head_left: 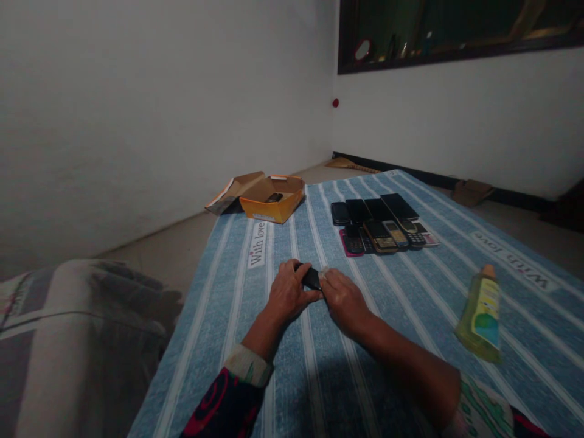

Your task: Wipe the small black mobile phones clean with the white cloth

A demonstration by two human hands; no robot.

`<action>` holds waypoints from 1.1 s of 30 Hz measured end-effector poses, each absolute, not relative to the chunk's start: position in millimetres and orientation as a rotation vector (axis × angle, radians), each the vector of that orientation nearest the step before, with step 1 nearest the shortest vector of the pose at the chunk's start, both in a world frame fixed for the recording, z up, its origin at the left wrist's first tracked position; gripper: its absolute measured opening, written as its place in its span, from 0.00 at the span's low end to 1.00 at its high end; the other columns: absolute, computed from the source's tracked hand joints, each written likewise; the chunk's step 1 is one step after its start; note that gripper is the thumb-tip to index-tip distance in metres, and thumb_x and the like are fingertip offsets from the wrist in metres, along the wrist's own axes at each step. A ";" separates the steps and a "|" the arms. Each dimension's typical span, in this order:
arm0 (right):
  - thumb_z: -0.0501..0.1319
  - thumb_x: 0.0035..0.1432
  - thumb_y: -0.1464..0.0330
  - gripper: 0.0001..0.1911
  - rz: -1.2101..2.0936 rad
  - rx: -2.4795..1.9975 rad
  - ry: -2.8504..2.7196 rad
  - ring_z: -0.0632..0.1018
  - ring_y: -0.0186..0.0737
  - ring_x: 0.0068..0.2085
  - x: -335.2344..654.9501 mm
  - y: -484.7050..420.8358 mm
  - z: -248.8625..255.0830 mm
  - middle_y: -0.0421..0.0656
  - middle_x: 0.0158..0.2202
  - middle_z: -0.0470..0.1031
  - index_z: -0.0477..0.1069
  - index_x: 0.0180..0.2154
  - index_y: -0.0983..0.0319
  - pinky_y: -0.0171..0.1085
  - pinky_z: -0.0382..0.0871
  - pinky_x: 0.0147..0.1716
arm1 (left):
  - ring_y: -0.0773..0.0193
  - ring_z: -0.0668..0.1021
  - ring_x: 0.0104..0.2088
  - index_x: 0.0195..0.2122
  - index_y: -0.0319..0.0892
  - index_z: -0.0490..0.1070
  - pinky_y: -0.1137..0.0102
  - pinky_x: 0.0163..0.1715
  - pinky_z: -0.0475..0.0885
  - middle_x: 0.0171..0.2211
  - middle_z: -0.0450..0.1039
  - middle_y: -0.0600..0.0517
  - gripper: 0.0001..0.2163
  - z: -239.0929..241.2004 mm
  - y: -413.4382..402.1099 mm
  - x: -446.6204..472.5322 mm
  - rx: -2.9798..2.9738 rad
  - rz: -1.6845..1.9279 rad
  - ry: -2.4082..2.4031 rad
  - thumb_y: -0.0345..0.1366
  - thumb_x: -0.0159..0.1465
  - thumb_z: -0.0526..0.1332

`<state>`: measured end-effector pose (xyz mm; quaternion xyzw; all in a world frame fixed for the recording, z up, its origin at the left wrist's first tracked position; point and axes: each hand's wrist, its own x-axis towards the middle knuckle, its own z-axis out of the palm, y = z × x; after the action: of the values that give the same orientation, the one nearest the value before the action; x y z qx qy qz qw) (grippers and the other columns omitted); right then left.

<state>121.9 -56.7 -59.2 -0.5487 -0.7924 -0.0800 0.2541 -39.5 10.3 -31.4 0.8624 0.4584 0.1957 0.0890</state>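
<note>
My left hand [288, 294] is closed around a small black phone [312, 278] held just above the blue striped cloth [410, 316]. My right hand [343, 298] meets it from the right, its fingers pinched on a small pale scrap pressed against the phone's end; I cannot make out what that scrap is. Both hands sit in the middle of the cloth. Most of the phone is hidden by my fingers.
Several phones [382, 224] lie in rows on the far part of the cloth. An open orange cardboard box [272, 199] with a dark item inside stands at the far left corner. A yellow-green bottle [481, 313] stands at the right. A wall runs along the left.
</note>
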 end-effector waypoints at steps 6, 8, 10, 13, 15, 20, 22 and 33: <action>0.49 0.68 0.76 0.17 -0.218 -1.358 -2.202 0.71 0.50 0.59 115.5 -60.5 -68.1 0.57 0.52 0.75 0.74 0.50 0.69 0.51 0.71 0.55 | 0.47 0.72 0.51 0.49 0.40 0.72 0.53 0.52 0.69 0.52 0.71 0.41 0.23 -29.5 8.9 -37.0 2.549 0.656 1.305 0.43 0.54 0.69; 0.49 0.69 0.76 0.17 -0.161 -1.378 -2.214 0.72 0.48 0.59 120.1 -53.5 -63.0 0.55 0.51 0.76 0.74 0.50 0.67 0.49 0.71 0.54 | 0.49 0.73 0.48 0.47 0.40 0.71 0.56 0.50 0.70 0.45 0.74 0.44 0.21 -28.6 9.1 -37.4 2.532 0.627 1.310 0.43 0.55 0.69; 0.51 0.68 0.76 0.15 -0.094 -1.404 -2.222 0.72 0.46 0.58 126.5 -45.3 -53.2 0.53 0.50 0.76 0.74 0.48 0.67 0.46 0.71 0.54 | 0.51 0.74 0.45 0.45 0.40 0.71 0.57 0.48 0.70 0.41 0.75 0.46 0.20 -28.9 9.4 -38.4 2.518 0.614 1.329 0.42 0.54 0.70; 0.54 0.65 0.78 0.14 0.027 -1.453 -2.229 0.73 0.44 0.56 133.6 -37.5 -36.8 0.52 0.49 0.76 0.75 0.47 0.66 0.42 0.71 0.54 | 0.51 0.74 0.46 0.45 0.41 0.71 0.58 0.47 0.70 0.41 0.75 0.46 0.20 -31.9 10.0 -40.3 2.499 0.653 1.340 0.39 0.52 0.71; 0.56 0.63 0.80 0.14 0.078 -1.487 -2.237 0.74 0.42 0.54 133.4 -38.4 -30.7 0.50 0.48 0.77 0.75 0.46 0.66 0.40 0.70 0.53 | 0.52 0.74 0.46 0.45 0.41 0.71 0.58 0.48 0.70 0.42 0.75 0.46 0.19 -34.6 10.5 -41.5 2.500 0.675 1.328 0.38 0.54 0.70; 0.53 0.68 0.75 0.14 -0.037 -1.418 -2.239 0.73 0.44 0.57 120.0 -54.9 -41.5 0.52 0.51 0.76 0.75 0.48 0.67 0.41 0.68 0.57 | 0.53 0.74 0.45 0.44 0.41 0.73 0.57 0.49 0.69 0.41 0.76 0.46 0.13 -37.4 11.1 -42.2 2.513 0.674 1.312 0.37 0.58 0.65; 0.52 0.68 0.76 0.15 -0.064 -1.411 -2.193 0.71 0.44 0.59 118.0 -56.9 -47.7 0.52 0.52 0.76 0.75 0.49 0.66 0.42 0.66 0.59 | 0.53 0.74 0.45 0.44 0.40 0.73 0.57 0.49 0.69 0.42 0.76 0.45 0.14 -36.7 10.8 -41.7 2.500 0.688 1.340 0.37 0.58 0.65; 0.54 0.62 0.80 0.17 0.153 -1.705 -2.035 0.74 0.42 0.57 121.4 -30.1 -33.0 0.51 0.55 0.75 0.76 0.48 0.65 0.40 0.68 0.56 | 0.54 0.73 0.43 0.43 0.40 0.72 0.61 0.45 0.69 0.39 0.75 0.47 0.14 -37.9 8.2 -40.9 2.469 0.670 1.435 0.38 0.57 0.67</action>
<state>121.4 -30.1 -33.0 -0.6227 -0.7431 0.0559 0.2387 -40.9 8.2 -37.9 0.8371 0.4866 0.2272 0.1037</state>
